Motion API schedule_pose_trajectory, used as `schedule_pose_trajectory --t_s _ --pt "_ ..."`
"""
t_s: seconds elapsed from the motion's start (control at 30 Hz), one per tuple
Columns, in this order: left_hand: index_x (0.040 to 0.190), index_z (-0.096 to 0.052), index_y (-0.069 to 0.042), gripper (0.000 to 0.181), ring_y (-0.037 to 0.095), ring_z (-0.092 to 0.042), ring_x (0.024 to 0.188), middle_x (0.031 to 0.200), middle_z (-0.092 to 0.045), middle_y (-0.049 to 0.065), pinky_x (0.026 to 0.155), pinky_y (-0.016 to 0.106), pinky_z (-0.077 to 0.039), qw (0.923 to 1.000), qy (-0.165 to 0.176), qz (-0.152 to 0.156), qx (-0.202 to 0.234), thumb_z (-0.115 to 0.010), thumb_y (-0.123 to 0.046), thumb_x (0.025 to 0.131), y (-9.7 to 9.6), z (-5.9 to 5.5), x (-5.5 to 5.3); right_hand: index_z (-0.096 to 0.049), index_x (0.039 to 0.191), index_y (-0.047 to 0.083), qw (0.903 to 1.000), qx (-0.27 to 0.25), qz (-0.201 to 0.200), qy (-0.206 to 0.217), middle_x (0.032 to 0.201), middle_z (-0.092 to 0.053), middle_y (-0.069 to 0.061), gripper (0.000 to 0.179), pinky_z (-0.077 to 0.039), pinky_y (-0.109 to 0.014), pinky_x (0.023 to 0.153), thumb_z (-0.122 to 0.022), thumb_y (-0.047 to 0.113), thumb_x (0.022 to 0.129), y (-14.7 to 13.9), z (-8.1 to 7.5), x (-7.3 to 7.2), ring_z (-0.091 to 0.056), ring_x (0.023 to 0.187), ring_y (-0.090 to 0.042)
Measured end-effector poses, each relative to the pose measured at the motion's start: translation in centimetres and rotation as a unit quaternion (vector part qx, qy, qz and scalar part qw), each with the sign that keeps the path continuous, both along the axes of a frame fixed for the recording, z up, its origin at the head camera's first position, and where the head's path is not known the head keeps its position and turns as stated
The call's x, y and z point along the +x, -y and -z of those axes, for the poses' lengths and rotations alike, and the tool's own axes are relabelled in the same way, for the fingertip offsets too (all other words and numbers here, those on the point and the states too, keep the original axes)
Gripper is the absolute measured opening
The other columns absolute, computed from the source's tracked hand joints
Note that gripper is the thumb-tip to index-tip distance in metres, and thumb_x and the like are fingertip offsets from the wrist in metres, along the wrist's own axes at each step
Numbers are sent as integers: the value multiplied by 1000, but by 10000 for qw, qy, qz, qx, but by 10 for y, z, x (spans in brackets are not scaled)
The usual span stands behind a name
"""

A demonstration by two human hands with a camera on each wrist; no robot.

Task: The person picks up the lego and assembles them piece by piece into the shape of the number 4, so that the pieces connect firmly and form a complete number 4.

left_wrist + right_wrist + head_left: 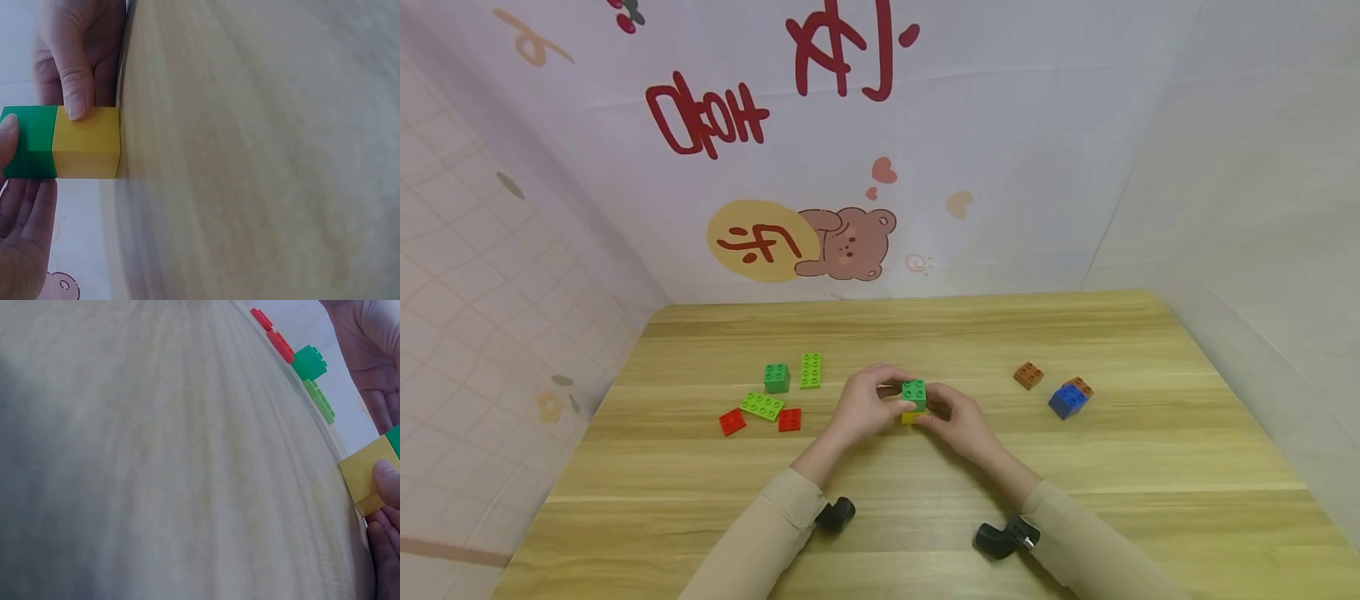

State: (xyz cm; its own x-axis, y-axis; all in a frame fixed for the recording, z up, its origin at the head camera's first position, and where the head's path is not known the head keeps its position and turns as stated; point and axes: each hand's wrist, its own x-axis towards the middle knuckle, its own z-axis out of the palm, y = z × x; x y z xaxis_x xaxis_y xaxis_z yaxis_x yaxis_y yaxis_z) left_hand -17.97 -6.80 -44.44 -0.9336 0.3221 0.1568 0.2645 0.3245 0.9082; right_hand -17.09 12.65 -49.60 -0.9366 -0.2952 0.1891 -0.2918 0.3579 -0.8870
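Observation:
At the middle of the table a green building block (913, 395) sits on top of a yellow building block (909, 417). My left hand (867, 406) pinches the green block between thumb and fingers. Lower down, my right hand (958, 421) holds the yellow block, its thumb (76, 100) against one face in the left wrist view. The two blocks meet flush, and the yellow one (369, 475) stands on the tabletop in the right wrist view.
To the left lie a green block (777, 378), lime plates (810, 372) and red plates (790, 419). A brown block (1028, 375) lies to the right, near a blue block (1067, 402) beside another brown piece (1081, 387). A printed cloth (1030, 167) hangs behind the table.

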Motion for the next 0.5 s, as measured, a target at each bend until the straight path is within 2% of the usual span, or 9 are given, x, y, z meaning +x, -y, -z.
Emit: schedule_pose_trajectory --t_s 0.33,0.43,0.5 --pt "108 -74 -7 31 22 -66 103 108 -66 5 91 37 -54 9997 158 35 160 -83 -2 79 1 1 -2 -63 122 -3 9999 -102 45 -40 116 -67 -19 41 -50 -45 95 -77 -1 83 2 -1 1 -63 110 -34" --pt "108 -74 -6 31 24 -66 104 108 -66 7 92 39 -53 9995 175 62 269 -82 -1 79 1 2 -2 -62 121 -8 10000 -63 32 -66 115 -66 -23 40 -50 -50 95 -75 -6 83 6 -17 8 -63 110 -38" --pt "109 -72 -1 30 30 -65 105 109 -66 13 94 44 -52 9991 184 103 363 -80 3 80 0 -8 4 -62 121 -6 10000 -19 8 -23 115 -67 -21 39 -50 -47 96 -75 -4 84 5 -18 9 -63 110 -36"
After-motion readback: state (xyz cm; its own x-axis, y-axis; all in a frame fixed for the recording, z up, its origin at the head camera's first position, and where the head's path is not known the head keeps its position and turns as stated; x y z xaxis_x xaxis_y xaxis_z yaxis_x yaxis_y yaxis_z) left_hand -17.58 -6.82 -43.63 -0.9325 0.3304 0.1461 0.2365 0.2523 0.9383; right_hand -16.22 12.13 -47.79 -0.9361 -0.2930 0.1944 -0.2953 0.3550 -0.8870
